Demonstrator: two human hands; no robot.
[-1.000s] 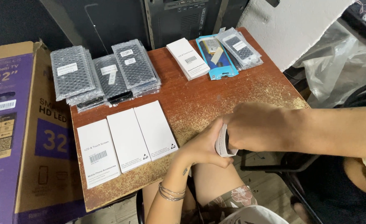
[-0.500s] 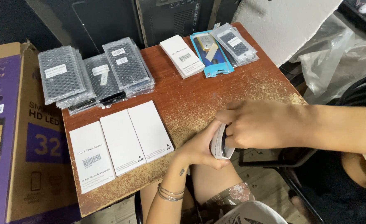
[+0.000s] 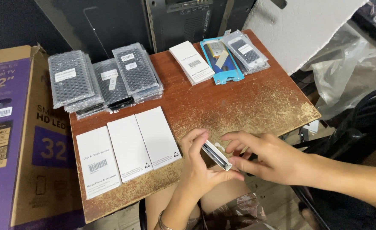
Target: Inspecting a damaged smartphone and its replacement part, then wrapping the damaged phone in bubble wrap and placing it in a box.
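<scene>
Your left hand point(image 3: 205, 164) has a slim white box point(image 3: 216, 155) pinched at the near edge of the bench point(image 3: 256, 102), thumb underneath and fingers curled over the top. The box is tipped up on edge, so you mostly see its dark side and a strip of white face. Your right hand point(image 3: 266, 156) is just beside it with the fingers spread loose, fingertips at the box's right end. Looks like they're touching it, but I can't tell for sure whether that hand is actually gripping.

Just to the left of your hands, three flat white boxes point(image 3: 128, 149) lie side by side, touching each other, labels facing up. Further back on the left is a bunch of bubble-wrapped packs point(image 3: 105, 79) stacked in three overlapping piles. At the back middle there's a small stack of white boxes point(image 3: 191, 62), and right beside it a blue card pack point(image 3: 220, 61) with a couple of clear bagged parts point(image 3: 245, 51) leaning over its right side.

The bench top itself is reddish wood, pretty worn and scuffed pale around where you're working. A big purple and brown cardboard box point(image 3: 15, 136) stands up against the left side of the bench. Off to the right there's crumpled clear plastic sheeting point(image 3: 350, 72) and a white foam slab point(image 3: 298, 25), well apart from your hands.
</scene>
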